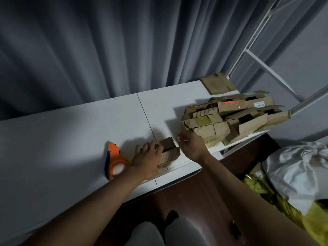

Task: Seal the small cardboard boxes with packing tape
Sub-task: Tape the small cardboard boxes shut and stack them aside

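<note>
Left hand [148, 155]: arm reaches forward over the table [71, 139]; fingers curl round the left side of the box [168, 153], holding it.
Right hand [190, 144]: raised just right of the box, fingers loosely curled; blurred, so cannot tell whether it pinches anything.
Box: on the table, between both hands, flaps up.
Dispenser [116, 161]: just left of the left wrist.
Pile [230, 119]: just beyond the right hand.

Two bare forearms, no sleeves, light grey trousers [177, 233]
</note>
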